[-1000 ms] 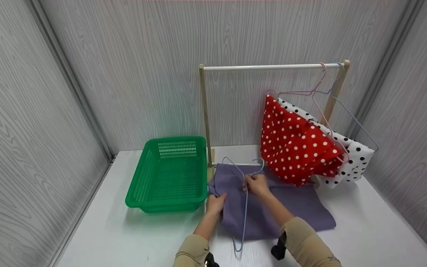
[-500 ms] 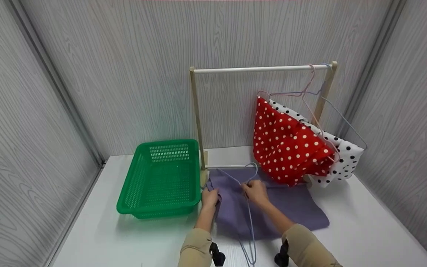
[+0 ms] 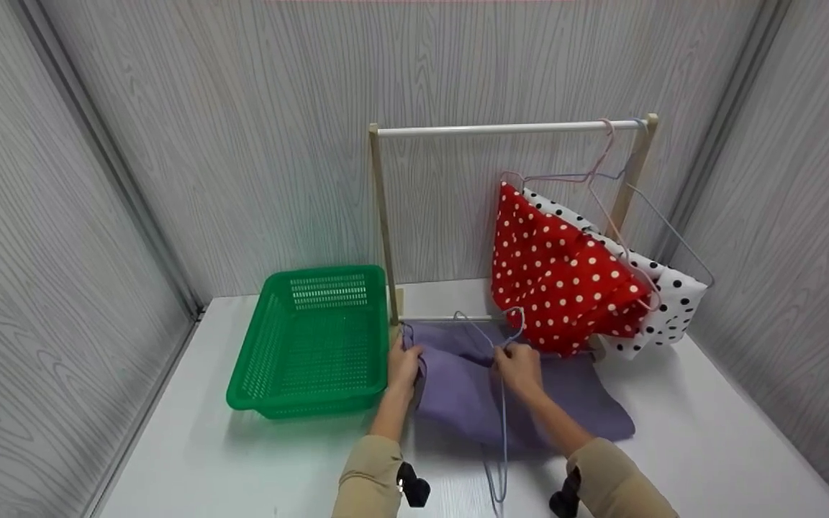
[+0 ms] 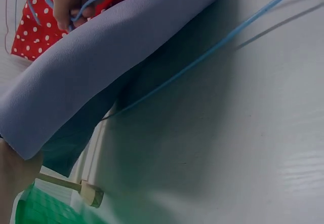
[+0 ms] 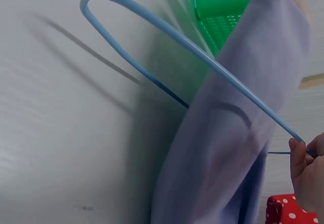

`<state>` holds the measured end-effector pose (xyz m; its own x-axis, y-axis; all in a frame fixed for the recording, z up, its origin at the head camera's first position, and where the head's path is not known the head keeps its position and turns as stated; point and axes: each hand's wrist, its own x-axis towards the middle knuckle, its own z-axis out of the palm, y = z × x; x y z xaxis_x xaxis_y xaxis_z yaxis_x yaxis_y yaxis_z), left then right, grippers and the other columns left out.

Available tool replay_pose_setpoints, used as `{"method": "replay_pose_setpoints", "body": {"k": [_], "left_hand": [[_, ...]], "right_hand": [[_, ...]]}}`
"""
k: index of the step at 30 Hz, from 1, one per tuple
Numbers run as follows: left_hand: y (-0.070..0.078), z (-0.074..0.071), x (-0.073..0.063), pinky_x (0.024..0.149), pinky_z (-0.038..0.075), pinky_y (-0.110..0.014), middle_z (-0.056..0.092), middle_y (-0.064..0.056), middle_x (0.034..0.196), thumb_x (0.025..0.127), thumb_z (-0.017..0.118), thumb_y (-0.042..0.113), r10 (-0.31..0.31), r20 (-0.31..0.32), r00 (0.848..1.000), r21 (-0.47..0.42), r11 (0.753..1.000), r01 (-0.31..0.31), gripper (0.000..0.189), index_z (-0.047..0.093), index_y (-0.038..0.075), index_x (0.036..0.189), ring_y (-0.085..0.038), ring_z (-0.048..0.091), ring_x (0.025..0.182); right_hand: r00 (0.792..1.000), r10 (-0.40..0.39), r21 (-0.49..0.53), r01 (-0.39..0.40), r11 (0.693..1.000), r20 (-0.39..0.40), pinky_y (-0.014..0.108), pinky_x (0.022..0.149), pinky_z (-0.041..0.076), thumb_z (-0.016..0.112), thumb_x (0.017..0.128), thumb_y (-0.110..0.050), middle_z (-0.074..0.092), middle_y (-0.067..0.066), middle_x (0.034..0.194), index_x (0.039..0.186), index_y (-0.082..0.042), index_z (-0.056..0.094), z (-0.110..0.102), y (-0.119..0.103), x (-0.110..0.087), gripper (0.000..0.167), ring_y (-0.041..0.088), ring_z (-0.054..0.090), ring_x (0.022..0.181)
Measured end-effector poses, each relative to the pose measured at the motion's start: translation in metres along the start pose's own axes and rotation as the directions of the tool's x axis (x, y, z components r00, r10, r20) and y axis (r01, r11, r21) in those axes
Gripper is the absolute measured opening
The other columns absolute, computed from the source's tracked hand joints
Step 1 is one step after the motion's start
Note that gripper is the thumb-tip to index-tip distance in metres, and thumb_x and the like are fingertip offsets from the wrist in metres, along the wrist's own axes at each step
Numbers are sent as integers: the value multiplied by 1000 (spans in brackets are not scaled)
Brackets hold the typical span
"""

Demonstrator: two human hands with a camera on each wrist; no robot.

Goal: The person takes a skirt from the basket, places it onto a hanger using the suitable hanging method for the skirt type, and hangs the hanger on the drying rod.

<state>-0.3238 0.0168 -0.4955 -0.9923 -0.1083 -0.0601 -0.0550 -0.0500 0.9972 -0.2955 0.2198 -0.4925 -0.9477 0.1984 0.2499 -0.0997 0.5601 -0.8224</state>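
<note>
In the head view my right hand [image 3: 519, 368] pinches a blue wire hanger [image 3: 504, 439] near its neck, the hook pointing away and the rounded end towards me. My left hand [image 3: 403, 368] grips the left edge of a purple cloth [image 3: 458, 381], which is partly raised off the table. From the right wrist view, one hanger bar [image 5: 223, 72] crosses in front of the cloth [image 5: 217, 133] while the other passes behind it. The left wrist view has the cloth [image 4: 91, 62] folded over, with a hanger bar [image 4: 202, 57] running out from beneath.
A green plastic basket [image 3: 314, 403] stands just left of my left hand. Behind the cloth rises a clothes rack [image 3: 486, 130]. At its right end hang a red polka-dot cloth [image 3: 565, 280] and a white black-dotted cloth [image 3: 681, 295] on hangers. White table [image 3: 191, 446] surrounds these.
My left hand has moved slightly away from me, lifting the cloth's left part. The right hand has shifted right with the hanger, whose rounded end has swung right too. The head view has shifted slightly.
</note>
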Motion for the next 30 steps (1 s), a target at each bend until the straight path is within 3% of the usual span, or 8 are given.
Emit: {"method": "replay_pose_setpoints", "body": {"k": [6,9,14,18,21,23,26,30], "left_hand": [[6,-9,-3,98,34,-43,45,-22,133,81,47,-1,58,-43,997,152,987,-51,53,43,-3,134,-33,41,121],[8,-9,-6,87,42,-44,54,-22,122,79,46,-1,124,-73,990,331,939,-94,51,47,-3,130,-32,53,102],[4,-5,-12,57,46,-42,63,-23,81,77,50,-5,261,-62,963,596,784,-174,63,31,-10,138,-23,50,59],[-3,0,-17,46,40,-36,52,-10,57,78,57,-8,332,-2,943,738,637,-223,69,25,-12,139,-17,43,49],[-9,2,-19,45,41,-35,48,-6,53,81,56,-8,330,47,943,829,514,-221,70,20,-11,141,-16,44,46],[-12,2,-19,45,42,-35,48,-6,53,82,54,-9,311,69,948,869,449,-210,69,18,-10,142,-16,45,45],[-17,3,-19,47,44,-35,50,-7,53,83,52,-10,302,93,949,909,363,-204,67,20,-8,142,-18,48,45],[-26,4,-19,48,46,-37,55,-12,57,82,53,-10,341,120,932,938,269,-220,59,34,-7,137,-22,55,49]], "right_hand": [[998,-28,-78,24,997,-49,30,53,46,57,88,-6,60,4,56,67,2,65,-17,5,5,23,15,53,47],[997,-37,-104,30,994,-67,30,51,43,58,87,-7,58,2,54,64,1,64,-24,5,7,26,13,50,46],[994,-69,-128,58,990,-87,28,48,39,60,87,-8,57,3,54,64,2,64,-30,5,8,26,13,48,46],[988,-107,-135,93,987,-107,28,47,38,60,87,-6,57,3,55,64,1,62,-34,5,7,25,12,47,46],[983,-133,-140,116,983,-125,27,46,37,59,87,-5,54,2,54,61,-1,59,-37,5,8,27,12,45,46],[980,-150,-147,130,981,-131,27,45,35,59,87,-5,51,1,52,58,-3,55,-40,4,9,30,12,42,46],[978,-164,-163,142,976,-130,27,45,33,59,87,-6,46,0,50,55,-6,50,-43,4,10,33,13,40,45],[981,-157,-190,134,973,-115,28,45,33,59,87,-6,44,-1,50,55,-8,48,-48,6,11,33,13,40,46]]}}
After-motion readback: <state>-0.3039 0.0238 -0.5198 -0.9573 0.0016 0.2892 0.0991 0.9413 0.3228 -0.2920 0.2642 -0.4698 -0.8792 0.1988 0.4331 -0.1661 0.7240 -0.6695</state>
